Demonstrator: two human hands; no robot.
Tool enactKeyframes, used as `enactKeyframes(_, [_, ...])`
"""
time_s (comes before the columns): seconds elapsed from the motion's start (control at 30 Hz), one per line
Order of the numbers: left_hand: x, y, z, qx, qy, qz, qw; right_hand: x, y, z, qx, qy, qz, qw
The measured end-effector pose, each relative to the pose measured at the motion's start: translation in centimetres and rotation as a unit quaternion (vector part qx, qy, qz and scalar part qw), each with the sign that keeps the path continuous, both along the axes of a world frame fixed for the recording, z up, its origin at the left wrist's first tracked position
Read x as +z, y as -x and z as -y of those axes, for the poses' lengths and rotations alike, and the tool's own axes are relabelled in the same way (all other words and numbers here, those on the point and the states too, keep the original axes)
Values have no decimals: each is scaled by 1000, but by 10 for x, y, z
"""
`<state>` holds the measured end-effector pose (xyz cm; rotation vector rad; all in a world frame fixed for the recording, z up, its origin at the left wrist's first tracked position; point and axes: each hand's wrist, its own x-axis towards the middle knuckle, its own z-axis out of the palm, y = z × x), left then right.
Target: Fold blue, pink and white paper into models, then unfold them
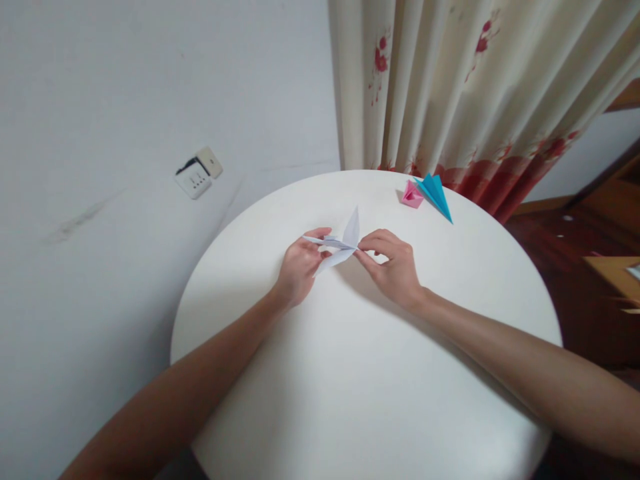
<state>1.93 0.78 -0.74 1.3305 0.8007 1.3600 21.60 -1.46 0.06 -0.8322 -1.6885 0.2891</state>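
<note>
Between my two hands, over the middle of a round white table (300,373), is a folded white paper piece (351,230) with a wing-like flap pointing up and another slanting down toward me. My left hand (299,263) grips its left part, thumb and fingers on either side, with some fingertips hidden behind the paper. The thumb and index finger of my right hand (393,263) pinch the narrow right tip. The paper appears held above the tabletop.
A pink folded paper piece (412,195) and a blue paper plane (436,197) lie close together at the table's far right. Behind the table hangs a cream curtain (425,87) with red flowers. A wall socket (193,181) is on the left wall.
</note>
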Motion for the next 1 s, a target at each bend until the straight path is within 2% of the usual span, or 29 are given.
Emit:
enactKeyframes(0.13, [1, -3, 4, -2, -66, -66, 996, -1, 1, 0, 25, 23, -35, 999])
enactKeyframes(0.27, [1, -9, 7, 49, -115, -136, 983, -1, 4, 3, 55, 35, -60, 996])
enactKeyframes(0.47, [3, -7, 9, 70, -112, -152, 980, -4, 6, 4, 78, 66, -82, 991])
enactKeyframes(0.63, [8, -5, 12, 63, -118, -193, 972, -3, 7, 5, 91, 72, -78, 990])
enactKeyframes(0.77, [11, -5, 14, 59, -134, -183, 972, -4, 9, 6, 100, 73, -71, 990])
enactKeyframes(1.0, [6, -7, 14, 64, -121, -183, 974, -5, 10, 5, 95, 91, -88, 987])
